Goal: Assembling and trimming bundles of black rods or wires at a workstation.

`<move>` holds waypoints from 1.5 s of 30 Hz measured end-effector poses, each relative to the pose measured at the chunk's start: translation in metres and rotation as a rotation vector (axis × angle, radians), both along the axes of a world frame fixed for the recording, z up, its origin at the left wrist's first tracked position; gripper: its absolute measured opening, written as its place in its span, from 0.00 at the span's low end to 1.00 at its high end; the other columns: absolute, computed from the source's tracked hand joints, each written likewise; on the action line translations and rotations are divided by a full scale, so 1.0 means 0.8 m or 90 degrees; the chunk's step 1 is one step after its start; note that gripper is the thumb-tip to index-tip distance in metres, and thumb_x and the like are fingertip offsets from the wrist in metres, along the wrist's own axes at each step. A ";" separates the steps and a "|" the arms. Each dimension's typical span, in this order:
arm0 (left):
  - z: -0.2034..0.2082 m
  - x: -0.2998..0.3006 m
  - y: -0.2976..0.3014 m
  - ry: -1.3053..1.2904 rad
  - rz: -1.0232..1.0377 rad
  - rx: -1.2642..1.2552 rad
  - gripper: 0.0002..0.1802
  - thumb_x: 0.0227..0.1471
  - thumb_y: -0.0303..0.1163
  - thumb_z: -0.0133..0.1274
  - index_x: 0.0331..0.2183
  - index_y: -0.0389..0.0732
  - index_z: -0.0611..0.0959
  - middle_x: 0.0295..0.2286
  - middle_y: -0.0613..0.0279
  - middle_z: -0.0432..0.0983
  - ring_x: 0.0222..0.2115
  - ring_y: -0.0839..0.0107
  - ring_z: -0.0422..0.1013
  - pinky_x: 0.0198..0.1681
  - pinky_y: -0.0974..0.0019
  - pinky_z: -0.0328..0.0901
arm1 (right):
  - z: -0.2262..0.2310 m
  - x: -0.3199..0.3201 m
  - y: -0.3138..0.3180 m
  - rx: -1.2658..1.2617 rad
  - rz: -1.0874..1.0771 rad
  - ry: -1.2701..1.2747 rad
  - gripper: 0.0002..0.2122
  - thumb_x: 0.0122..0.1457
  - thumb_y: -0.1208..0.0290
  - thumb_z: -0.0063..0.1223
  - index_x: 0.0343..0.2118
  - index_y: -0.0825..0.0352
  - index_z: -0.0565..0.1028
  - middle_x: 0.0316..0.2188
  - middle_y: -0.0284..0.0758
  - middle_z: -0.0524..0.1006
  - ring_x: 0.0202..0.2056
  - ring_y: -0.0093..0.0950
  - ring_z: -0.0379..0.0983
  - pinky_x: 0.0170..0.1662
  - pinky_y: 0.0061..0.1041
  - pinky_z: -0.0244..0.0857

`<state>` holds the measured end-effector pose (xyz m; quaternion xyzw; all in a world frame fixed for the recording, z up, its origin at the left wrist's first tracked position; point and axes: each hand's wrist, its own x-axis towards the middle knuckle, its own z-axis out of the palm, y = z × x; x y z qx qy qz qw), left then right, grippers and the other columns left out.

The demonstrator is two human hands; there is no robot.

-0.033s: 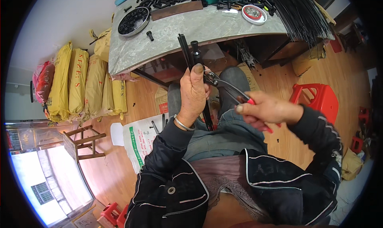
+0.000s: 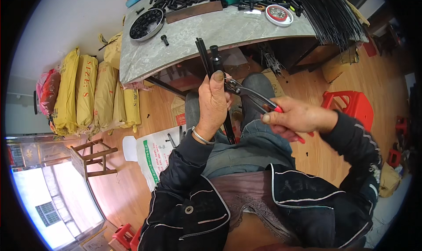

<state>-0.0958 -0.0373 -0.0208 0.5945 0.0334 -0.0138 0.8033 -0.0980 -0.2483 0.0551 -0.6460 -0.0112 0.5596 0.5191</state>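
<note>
Black rods (image 2: 202,57), near side of bench (image 2: 193,33), long axis near-to-far | my left hand (image 2: 212,102) wrapped round them | my right hand (image 2: 301,118) gripping pliers (image 2: 256,93), nose just right of left thumb

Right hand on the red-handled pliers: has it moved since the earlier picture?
Yes, slightly: judged against the red plastic stool, the right hand has shifted rightward and a little up the view, toward it.
</note>
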 end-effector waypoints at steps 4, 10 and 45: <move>0.008 -0.002 -0.011 -0.027 0.019 0.047 0.31 0.56 0.61 0.45 0.32 0.38 0.72 0.13 0.73 0.57 0.11 0.85 0.55 0.14 0.77 0.51 | 0.046 0.016 0.005 -0.122 0.095 -0.154 0.11 0.64 0.65 0.46 0.31 0.67 0.64 0.15 0.32 0.67 0.15 0.24 0.67 0.14 0.25 0.62; 0.004 0.003 -0.009 -0.027 0.022 0.039 0.30 0.56 0.60 0.45 0.32 0.38 0.72 0.12 0.74 0.56 0.11 0.85 0.54 0.14 0.77 0.50 | 0.045 0.016 0.010 -0.203 0.241 -0.494 0.12 0.61 0.68 0.49 0.34 0.74 0.65 0.19 0.48 0.72 0.22 0.43 0.72 0.27 0.36 0.64; 0.005 0.013 -0.011 0.020 0.080 -0.043 0.20 0.54 0.48 0.56 0.28 0.42 0.72 0.13 0.73 0.59 0.10 0.83 0.56 0.11 0.76 0.52 | -0.044 0.003 -0.014 0.047 -0.105 -0.254 0.12 0.51 0.75 0.59 0.36 0.69 0.69 0.16 0.33 0.73 0.15 0.21 0.70 0.21 0.19 0.65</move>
